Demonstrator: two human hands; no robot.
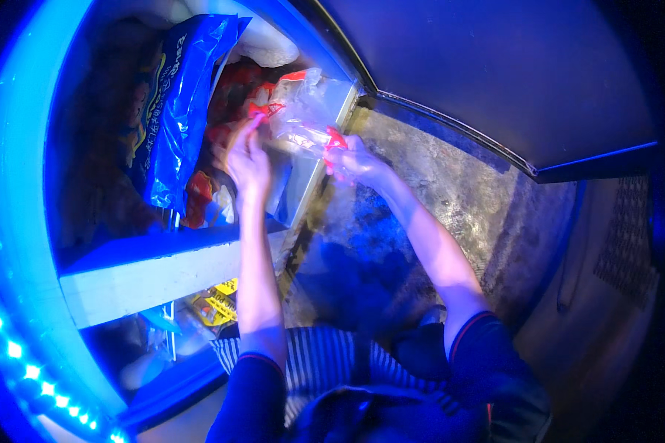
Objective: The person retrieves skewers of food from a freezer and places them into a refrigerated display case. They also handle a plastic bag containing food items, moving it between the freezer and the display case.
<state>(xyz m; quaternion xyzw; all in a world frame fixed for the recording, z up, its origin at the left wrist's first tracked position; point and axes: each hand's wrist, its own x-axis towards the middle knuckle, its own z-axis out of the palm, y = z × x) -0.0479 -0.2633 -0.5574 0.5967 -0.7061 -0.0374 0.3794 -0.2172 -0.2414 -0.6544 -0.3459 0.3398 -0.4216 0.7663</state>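
Note:
A clear plastic bag (305,119) with red printed patches spans the space between my two hands, at the edge of an open cold cabinet. My right hand (357,160) pinches its red corner on the near right side. My left hand (249,160) is raised, blurred by motion, with its fingertips at a red part on the bag's left; whether they grip it I cannot tell. Left of that hand stands a large blue printed bag (185,122), glossy and upright. Red-and-white packages (199,196) lie behind my left wrist, partly hidden.
A white crossbar (160,288) divides the cabinet. Below it lies a yellow package (219,304), partly covered by my left forearm. White, frost-like lumps (269,41) sit at the back. A dark door panel (504,72) stands at upper right, over a stained floor (443,205). Bright LEDs (32,372) line the left rim.

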